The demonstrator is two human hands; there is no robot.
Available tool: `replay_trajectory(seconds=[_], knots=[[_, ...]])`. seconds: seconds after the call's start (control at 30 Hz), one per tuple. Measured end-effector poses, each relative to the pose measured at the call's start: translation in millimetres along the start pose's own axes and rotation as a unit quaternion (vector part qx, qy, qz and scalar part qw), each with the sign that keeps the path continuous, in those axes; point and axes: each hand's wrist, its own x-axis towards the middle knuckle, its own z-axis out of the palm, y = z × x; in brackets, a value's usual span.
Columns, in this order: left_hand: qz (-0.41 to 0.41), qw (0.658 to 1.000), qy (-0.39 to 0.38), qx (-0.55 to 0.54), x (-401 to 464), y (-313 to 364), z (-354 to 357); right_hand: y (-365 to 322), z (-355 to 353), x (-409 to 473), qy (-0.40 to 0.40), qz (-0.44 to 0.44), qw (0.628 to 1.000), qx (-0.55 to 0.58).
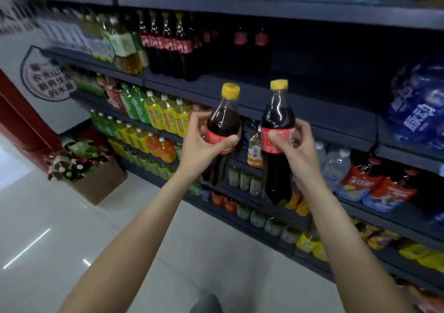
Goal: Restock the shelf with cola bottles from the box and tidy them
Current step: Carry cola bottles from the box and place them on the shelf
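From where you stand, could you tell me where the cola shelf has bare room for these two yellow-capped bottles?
Bare dark shelf board lies right of the red-labelled cola row, toward the blue wrapped packs. Left of it, green-tea bottles crowd tight. Both hands, left and right, hold bottles.

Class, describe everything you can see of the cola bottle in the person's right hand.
The right bottle is clear plastic, filled with dark cola to the neck, with a yellow screw cap and a red label round its middle. It is upright, tilted slightly, held in the air before the shelves. The right hand grips it at the label, thumb in front.
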Motion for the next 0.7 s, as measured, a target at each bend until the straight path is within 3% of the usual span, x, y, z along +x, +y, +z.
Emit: replay_trajectory(seconds=[0.2, 0.4, 0.7], knots=[[0.088, 0.995, -0.004, -0.052, 125, -26, 24, -7, 29, 101, 0.097, -0.134, 0.982, -0.087], [0.155, 0.986, -0.031, -0.049, 217, -49, 49, -3, 28, 180, 0.114, -0.196, 0.960, -0.162], [0.092, 0.993, 0.025, -0.065, 297, -92, 95, 42, 19, 289, 0.134, -0.194, 0.950, -0.206]])
